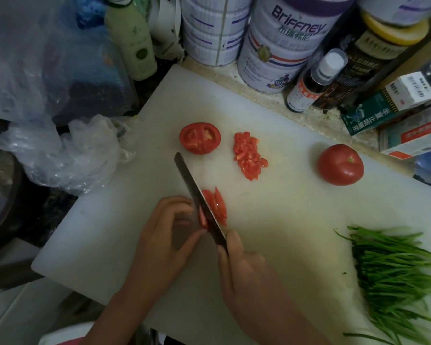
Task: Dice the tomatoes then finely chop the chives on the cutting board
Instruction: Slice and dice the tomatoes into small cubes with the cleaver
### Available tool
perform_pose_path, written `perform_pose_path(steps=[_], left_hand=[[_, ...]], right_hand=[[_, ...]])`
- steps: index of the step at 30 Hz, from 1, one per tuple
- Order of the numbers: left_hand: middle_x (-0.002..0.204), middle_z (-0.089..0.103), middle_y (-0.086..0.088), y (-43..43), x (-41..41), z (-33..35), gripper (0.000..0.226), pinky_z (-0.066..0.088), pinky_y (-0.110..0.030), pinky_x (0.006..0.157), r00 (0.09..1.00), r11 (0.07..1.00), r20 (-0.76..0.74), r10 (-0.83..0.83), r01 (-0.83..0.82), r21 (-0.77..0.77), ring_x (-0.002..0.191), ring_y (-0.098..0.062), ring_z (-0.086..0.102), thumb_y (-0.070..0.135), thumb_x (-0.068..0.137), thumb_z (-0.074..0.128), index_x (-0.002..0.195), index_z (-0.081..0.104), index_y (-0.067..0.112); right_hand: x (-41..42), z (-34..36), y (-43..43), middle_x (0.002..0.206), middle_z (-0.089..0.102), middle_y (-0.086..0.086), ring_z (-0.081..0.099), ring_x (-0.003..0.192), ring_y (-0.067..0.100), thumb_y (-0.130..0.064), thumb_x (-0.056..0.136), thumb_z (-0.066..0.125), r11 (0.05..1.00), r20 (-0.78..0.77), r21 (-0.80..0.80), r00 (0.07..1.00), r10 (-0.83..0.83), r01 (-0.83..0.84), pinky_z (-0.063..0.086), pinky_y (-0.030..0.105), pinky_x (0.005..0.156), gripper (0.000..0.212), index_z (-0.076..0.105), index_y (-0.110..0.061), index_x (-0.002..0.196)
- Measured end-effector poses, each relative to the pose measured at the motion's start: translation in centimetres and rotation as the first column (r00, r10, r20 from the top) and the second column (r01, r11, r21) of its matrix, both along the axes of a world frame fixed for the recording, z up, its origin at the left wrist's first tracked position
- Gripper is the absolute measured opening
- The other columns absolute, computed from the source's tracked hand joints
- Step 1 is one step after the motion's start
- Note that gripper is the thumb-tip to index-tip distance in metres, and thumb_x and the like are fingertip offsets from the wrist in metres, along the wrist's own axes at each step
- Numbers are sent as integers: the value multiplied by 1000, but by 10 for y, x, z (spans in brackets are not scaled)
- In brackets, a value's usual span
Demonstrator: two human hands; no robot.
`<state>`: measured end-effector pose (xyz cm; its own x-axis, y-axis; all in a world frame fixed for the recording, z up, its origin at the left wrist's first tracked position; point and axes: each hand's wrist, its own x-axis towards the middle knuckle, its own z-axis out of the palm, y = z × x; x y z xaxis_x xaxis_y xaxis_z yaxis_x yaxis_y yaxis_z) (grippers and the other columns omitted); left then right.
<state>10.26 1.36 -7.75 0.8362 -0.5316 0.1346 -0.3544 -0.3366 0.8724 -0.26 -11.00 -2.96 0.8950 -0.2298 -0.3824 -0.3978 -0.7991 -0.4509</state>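
On the white cutting board [271, 220], my right hand [244, 275] grips the handle of a dark knife [197, 195], its blade angled up-left through a tomato slice. My left hand [164, 235] curls its fingers round the uncut part of that slice [203, 217] left of the blade. Cut strips [219, 207] lie right of the blade. A tomato half [200, 138] sits cut face up farther back, beside a pile of diced tomato [249, 155]. A whole tomato [340, 164] rests at the right. A bundle of green chives [393, 272] lies at the board's right front.
Large tins [279, 46], bottles [314, 78] and a jar [373, 58] crowd the counter behind the board. Boxes [408, 115] are stacked at the right. Plastic bags [60, 145] and a pale green bottle [132, 41] sit at the left.
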Motion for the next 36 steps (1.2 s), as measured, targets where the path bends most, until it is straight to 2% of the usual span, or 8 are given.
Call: perform_pose_path(steps=[3,5,7,12,18,26,30,36], left_hand=[[112,54,11,-5,6,4,27,42,-7,91,989,993,111,-95,85,87,100,1,56,19,83,76,106,63,13],[107,54,12,-6,11,3,31,45,-9,87,988,989,104,-114,103,107,94,0,57,15,80,77,106,62,15],[103,54,13,-6,10,2,37,47,-13,83,989,988,81,-124,116,102,91,0,58,6,78,80,106,60,18],[95,55,12,-9,2,3,45,45,-11,77,995,993,77,-61,53,103,86,-2,57,-1,72,79,100,54,25],[93,56,8,-16,-1,1,28,49,-23,74,1000,995,15,15,-17,101,83,-7,59,25,73,61,101,54,22],[89,54,6,-19,-6,4,45,48,-23,69,995,987,-13,95,-92,131,80,-6,57,-5,66,76,93,53,21],[87,57,5,-17,-3,3,44,50,-21,69,992,989,-48,115,-110,97,80,-9,59,-7,68,75,93,54,22],[95,60,5,-13,-5,5,43,47,-10,76,995,993,-70,70,-63,96,88,-7,61,-4,75,76,101,56,23]], right_hand=[[2,0,-6,73,58,6,54,64,27,-54,88,6,997,78,70,996,-43,38,38,36,59,53,31,-24,123],[4,-1,-9,61,47,-4,41,49,14,-49,93,16,994,130,104,990,-48,35,30,25,46,39,35,-24,116],[5,1,-11,57,39,-8,35,46,13,-46,97,20,994,136,104,990,-44,30,26,26,43,36,37,-21,117],[-9,6,-8,60,37,-7,37,56,18,-52,90,13,998,68,55,997,-36,32,27,31,54,41,33,-25,114],[-29,5,-13,58,34,-6,32,49,15,-67,72,-4,1000,-4,24,1000,-14,14,29,30,56,54,19,-35,109],[-35,5,-13,59,33,-6,31,51,16,-67,69,-8,1000,-51,15,999,16,-15,24,32,50,59,16,-33,111],[-35,11,-11,65,37,-5,36,60,19,-59,81,2,1000,-115,16,993,12,-11,28,23,48,42,15,-33,111],[-2,12,-10,69,47,0,48,60,25,-44,99,21,993,31,113,998,-49,45,40,40,59,25,30,-24,113]])
